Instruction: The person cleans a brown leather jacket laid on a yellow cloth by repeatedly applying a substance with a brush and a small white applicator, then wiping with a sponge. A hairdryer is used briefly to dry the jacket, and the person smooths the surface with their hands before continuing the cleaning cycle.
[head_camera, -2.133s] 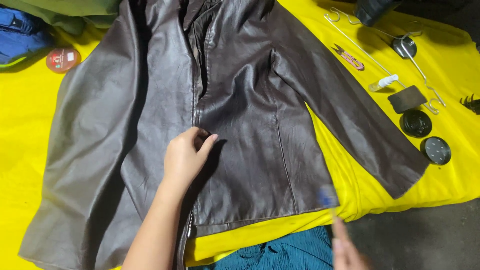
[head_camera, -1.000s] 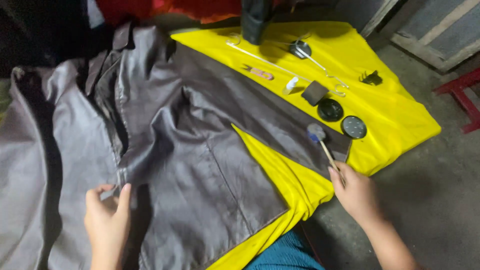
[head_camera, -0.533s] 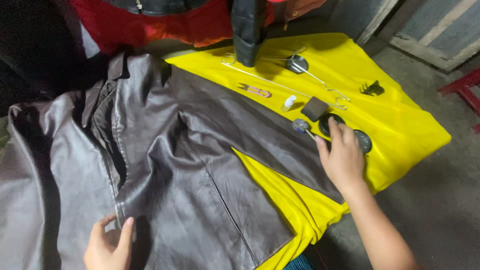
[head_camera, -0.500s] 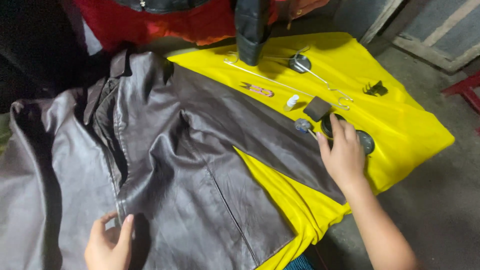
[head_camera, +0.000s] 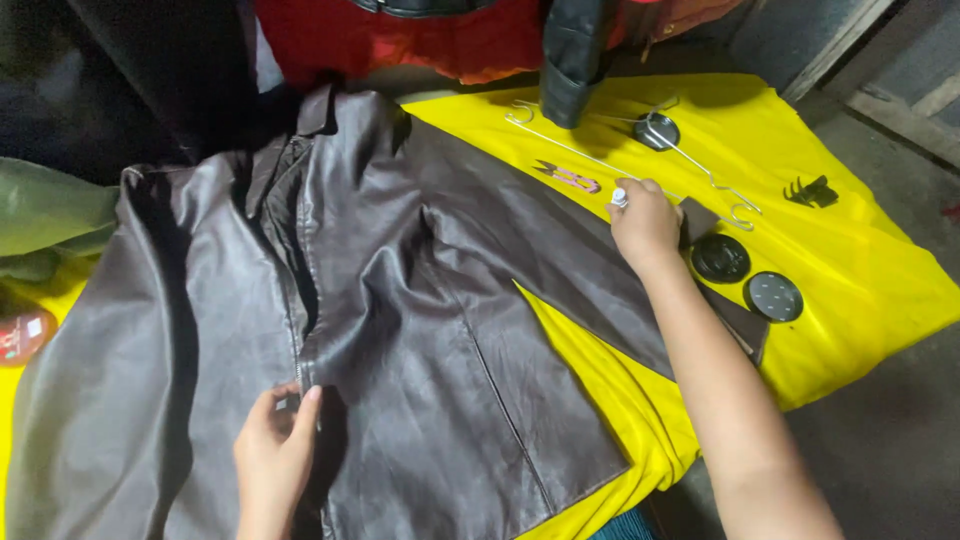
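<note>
Jacket (head_camera: 400, 330) lies under left hand (head_camera: 275, 445); right hand (head_camera: 645, 215) grips small tube (head_camera: 619, 197).

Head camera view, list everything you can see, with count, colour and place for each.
jacket: one, dark brown leather, spread open across the middle
cloth: one, yellow, under the jacket
round tins: two, black, right, beside the sleeve cuff
wire hangers: silver, count unclear, top right
snips: one, pink handles, above the sleeve
clip: one, black, far right
green fabric: one, left edge
red fabric: one, top
left hand: on the jacket's front edge
right hand: on the sleeve, holding a small white object
</note>
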